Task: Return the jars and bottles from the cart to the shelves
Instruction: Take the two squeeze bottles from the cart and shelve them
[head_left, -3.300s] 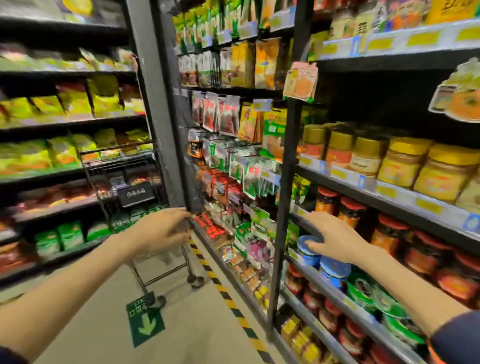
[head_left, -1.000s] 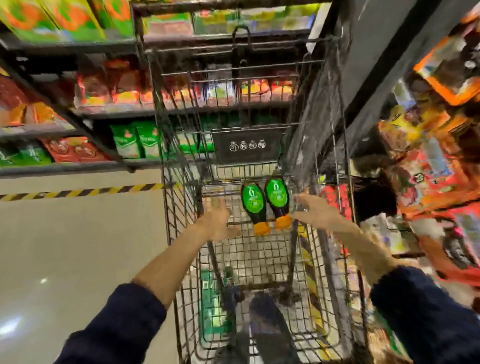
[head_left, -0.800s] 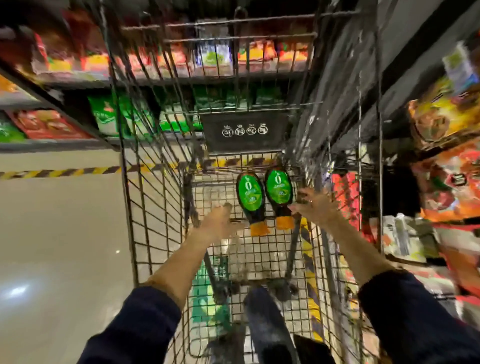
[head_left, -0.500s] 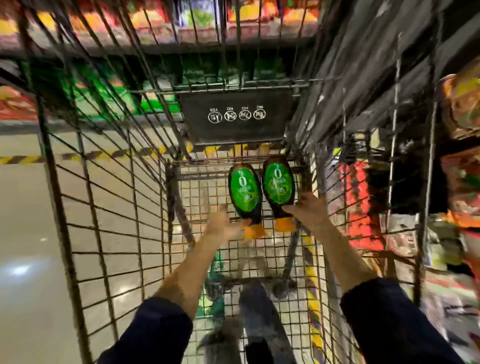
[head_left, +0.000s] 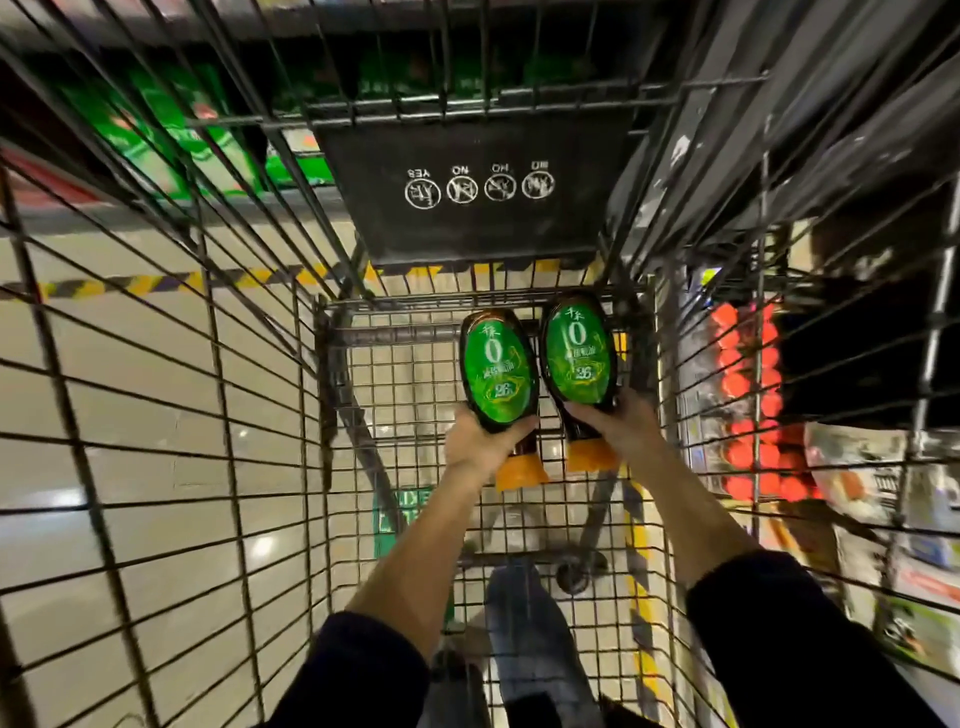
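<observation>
Head camera looks steeply down into cart (head_left: 260, 415).

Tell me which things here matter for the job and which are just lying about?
Job: left bottle in left hand; right bottle in right hand; wire cart.
Lying about: black sign panel; green packets; red-capped goods; striped floor tape.

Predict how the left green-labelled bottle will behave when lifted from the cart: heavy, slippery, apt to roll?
Probably hefty: the left bottle looks full of dark liquid. Its glossy surface may slip, so the left hand gripping near the neck helps. Its rounded body could roll in the cart.
</observation>
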